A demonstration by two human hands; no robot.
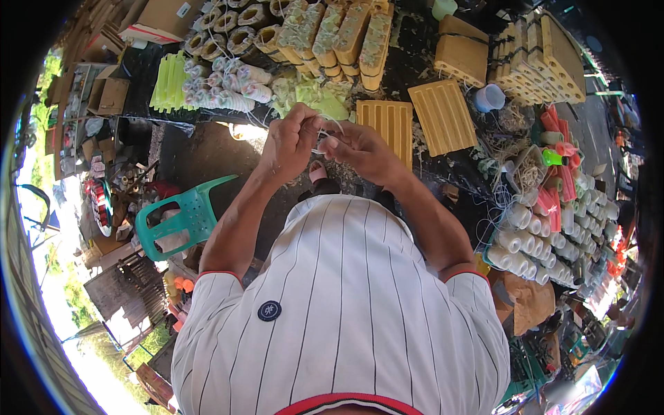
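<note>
Up in front of my chest, at the near edge of a dark-covered table, my left hand (290, 142) and my right hand (363, 152) are close together. Between them runs a thin white string (333, 120), bent into a small loop. My left fingers are curled in a pinch on it. Thumb and fingers of my right hand pinch it too; the exact ends are too small to make out. Just beyond my hands lies a crumpled pale green sheet (311, 95). To the right of them is a grooved tan board (384, 124), with a second grooved board (443, 117) beside it.
Tied tan block bundles (349, 38) and rolled white bundles (235, 83) stand at the back, near pale green strips (169, 83). A lilac cup (489, 98) and many white spools (532, 242) are on the right. A green plastic chair (183, 218) stands at left.
</note>
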